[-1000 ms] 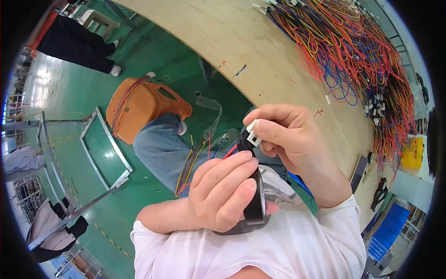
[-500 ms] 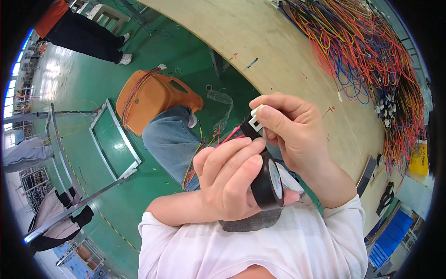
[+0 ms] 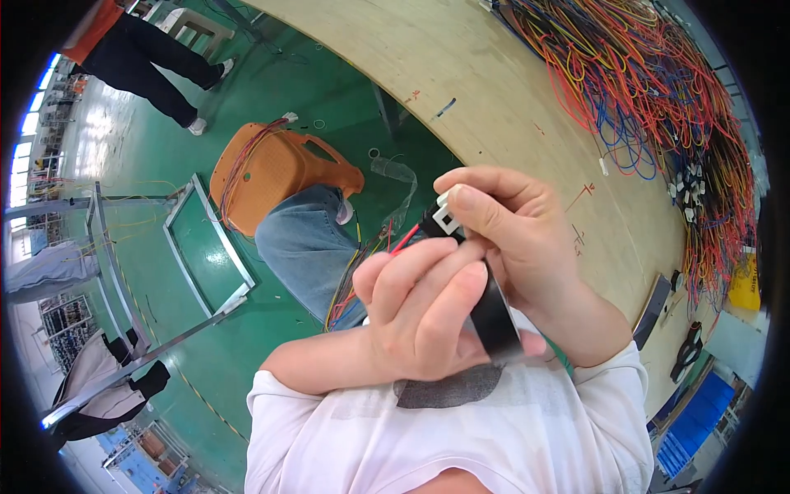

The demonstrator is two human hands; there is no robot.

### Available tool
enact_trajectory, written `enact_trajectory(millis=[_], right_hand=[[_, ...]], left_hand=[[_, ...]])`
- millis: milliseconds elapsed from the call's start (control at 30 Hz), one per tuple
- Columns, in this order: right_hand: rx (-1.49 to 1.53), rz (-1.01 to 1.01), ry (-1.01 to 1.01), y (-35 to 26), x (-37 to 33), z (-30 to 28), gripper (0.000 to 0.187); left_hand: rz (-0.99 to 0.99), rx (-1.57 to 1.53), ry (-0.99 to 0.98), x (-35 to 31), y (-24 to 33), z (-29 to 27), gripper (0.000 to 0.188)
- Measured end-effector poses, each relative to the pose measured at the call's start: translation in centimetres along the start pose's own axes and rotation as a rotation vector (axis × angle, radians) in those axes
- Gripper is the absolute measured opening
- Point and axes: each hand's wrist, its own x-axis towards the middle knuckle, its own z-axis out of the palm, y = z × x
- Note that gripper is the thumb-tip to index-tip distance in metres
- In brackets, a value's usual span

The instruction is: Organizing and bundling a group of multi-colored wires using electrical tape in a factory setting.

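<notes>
Since the earlier frame, the roll of black tape (image 3: 499, 323) has turned more edge-on and shifted right, the left hand (image 3: 420, 309) going with it. The roll sits below and right of the white plug (image 3: 445, 216), with the left hand curled around it; the right hand (image 3: 518, 218) pinches the plug between thumb and fingers. The plug looks light and stiff, best held by its sides; the red wire (image 3: 406, 238) seems limp, the roll firm and smooth. The wire runs down and left from the plug; the roll's band slants down and right.
</notes>
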Motion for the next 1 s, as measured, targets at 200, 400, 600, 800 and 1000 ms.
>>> enact_trajectory(millis=[200,400,600,800,1000], right_hand=[[0.08,0.024,0.022,-0.4,0.5,-1.3,0.016],[0.048,-0.035,-0.107,-0.8,0.3,-1.8,0.017],[-0.071,-0.146,-0.113,-0.8,-0.1,-1.8,0.016],[-0.098,-0.278,-0.207,-0.4,0.0,-2.4,0.014],[-0.405,-0.432,-0.303,-0.2,-0.4,-2.1,0.014]], left_hand=[[0.131,-0.047,-0.391,-0.2,-1.1,-1.0,0.072],[-0.163,-0.123,-0.205,1.8,-3.2,-0.9,0.047],[-0.849,-0.311,-0.527,3.0,-2.7,-1.1,0.061],[-1.235,-1.445,-0.493,2.9,-4.3,-0.9,0.079],[-1.325,-1.463,-0.453,4.0,-4.8,-0.9,0.047]])
